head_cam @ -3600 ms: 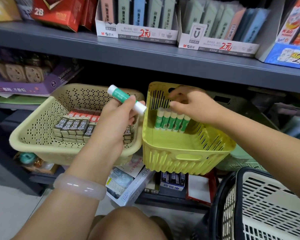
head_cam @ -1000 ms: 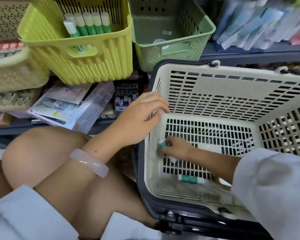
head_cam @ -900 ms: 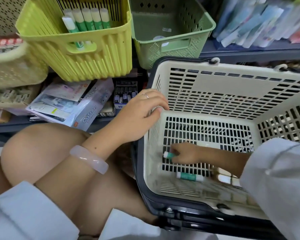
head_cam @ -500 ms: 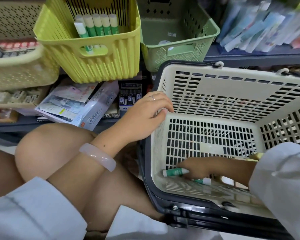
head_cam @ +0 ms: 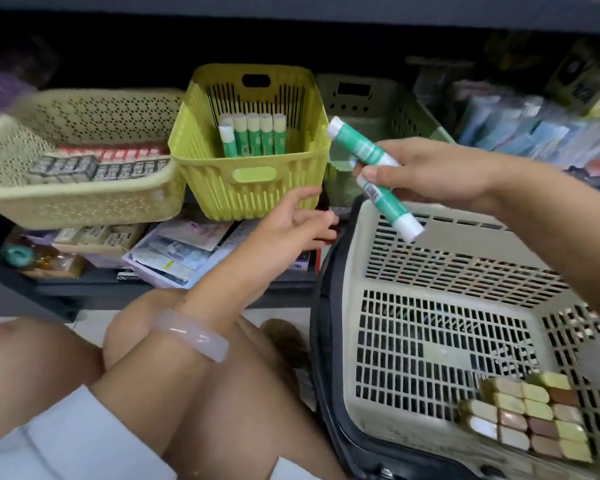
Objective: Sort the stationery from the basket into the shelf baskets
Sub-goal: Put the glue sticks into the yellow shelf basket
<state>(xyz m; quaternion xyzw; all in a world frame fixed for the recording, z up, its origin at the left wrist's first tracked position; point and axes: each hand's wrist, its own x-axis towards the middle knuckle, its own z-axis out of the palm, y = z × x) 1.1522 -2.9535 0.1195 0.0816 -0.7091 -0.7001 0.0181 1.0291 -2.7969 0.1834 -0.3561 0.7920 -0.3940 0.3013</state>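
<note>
My right hand (head_cam: 437,171) grips two green-and-white glue sticks (head_cam: 362,147) in the air, above the far rim of the beige shopping basket (head_cam: 357,258) and right of the yellow shelf basket (head_cam: 243,188). One stick points up-left, the other (head_cam: 392,209) down-right. Several glue sticks (head_cam: 253,135) stand in a row inside the yellow basket. My left hand (head_cam: 298,220) hovers open between the yellow basket and the shopping basket, touching neither as far as I can see. A block of small coloured erasers (head_cam: 527,417) lies in the shopping basket's near right corner.
A beige perforated basket (head_cam: 66,202) with pencil-lead boxes sits left of the yellow one. A green basket (head_cam: 395,109) stands behind my right hand. Packaged stationery lies on the lower shelf (head_cam: 174,251). My knees (head_cam: 136,327) are in the foreground, left of the shopping basket.
My right hand has picked up two glue sticks from the shopping basket's floor and lifted them toward the shelf. My left hand has let go of the basket rim. The view tilted up.
</note>
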